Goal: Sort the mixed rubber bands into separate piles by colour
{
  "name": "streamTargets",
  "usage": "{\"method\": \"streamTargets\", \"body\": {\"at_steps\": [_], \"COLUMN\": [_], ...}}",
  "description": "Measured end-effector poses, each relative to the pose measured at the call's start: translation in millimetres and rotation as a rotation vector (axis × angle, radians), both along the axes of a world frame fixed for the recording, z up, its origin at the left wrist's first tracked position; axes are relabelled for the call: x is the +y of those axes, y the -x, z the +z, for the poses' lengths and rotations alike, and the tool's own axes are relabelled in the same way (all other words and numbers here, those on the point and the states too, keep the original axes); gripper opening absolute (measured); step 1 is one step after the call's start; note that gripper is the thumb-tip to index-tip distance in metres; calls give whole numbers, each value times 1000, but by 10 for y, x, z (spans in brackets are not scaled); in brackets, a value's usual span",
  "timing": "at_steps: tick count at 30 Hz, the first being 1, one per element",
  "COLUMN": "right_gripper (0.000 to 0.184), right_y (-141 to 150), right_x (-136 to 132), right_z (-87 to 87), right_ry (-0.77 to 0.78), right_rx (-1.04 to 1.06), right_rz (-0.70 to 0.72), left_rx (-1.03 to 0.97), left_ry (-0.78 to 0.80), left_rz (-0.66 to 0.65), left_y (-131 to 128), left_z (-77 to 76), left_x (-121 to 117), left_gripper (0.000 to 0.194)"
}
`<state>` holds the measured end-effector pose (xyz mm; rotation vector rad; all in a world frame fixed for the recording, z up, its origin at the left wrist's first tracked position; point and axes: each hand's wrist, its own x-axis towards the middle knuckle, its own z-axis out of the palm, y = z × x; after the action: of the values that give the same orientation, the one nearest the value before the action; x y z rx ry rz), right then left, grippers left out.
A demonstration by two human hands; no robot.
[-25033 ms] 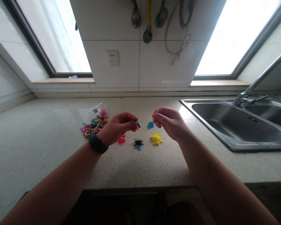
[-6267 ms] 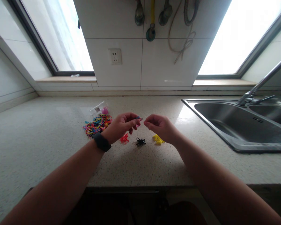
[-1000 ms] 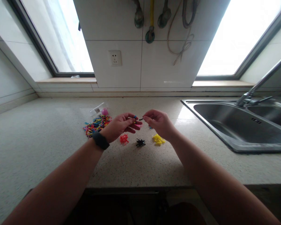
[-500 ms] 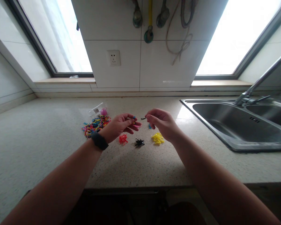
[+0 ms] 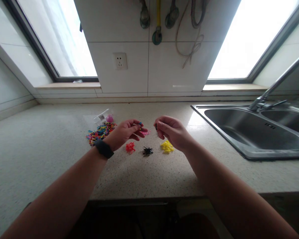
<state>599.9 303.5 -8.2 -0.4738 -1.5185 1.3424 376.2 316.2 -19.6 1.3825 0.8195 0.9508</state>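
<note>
My left hand (image 5: 130, 130) pinches a few small coloured rubber bands (image 5: 140, 124), blue showing at the fingertips. My right hand (image 5: 171, 130) is closed on a black rubber band (image 5: 156, 126), mostly hidden by the fingers. A gap separates the two hands above the counter. Below them lie a red pile of bands (image 5: 130, 147), a black pile (image 5: 148, 151) and a yellow pile (image 5: 167, 146). Pink bands (image 5: 146, 132) show just beyond my left fingertips. Left of that hand spreads a mixed heap of coloured bands (image 5: 99, 133), partly behind the wrist.
Behind the mixed heap lies a clear plastic bag (image 5: 101, 117) with a pink round thing (image 5: 110, 118) beside it. A steel sink (image 5: 223, 141) with a faucet (image 5: 271, 89) takes up the right side of the speckled counter (image 5: 52, 142).
The black band that stuck out from my right fingertips is now mostly tucked inside them. The blue bands beneath the right hand no longer show. My left hand has barely moved.
</note>
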Motion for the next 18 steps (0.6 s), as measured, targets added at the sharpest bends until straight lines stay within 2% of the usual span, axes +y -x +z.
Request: {"method": "streamTargets", "body": {"at_steps": [7, 18], "right_gripper": [20, 26], "right_y": [-7, -13], "right_x": [-12, -32], "right_z": [-6, 25], "right_ry": [-10, 14], "right_rx": [-12, -47], "right_rz": [48, 20], "left_rx": [13, 16], "left_ry": [-6, -5], "left_rz": [12, 7], "left_y": [-5, -1], "left_z": [9, 4], "left_x": [-13, -12], "left_gripper": [17, 20]}}
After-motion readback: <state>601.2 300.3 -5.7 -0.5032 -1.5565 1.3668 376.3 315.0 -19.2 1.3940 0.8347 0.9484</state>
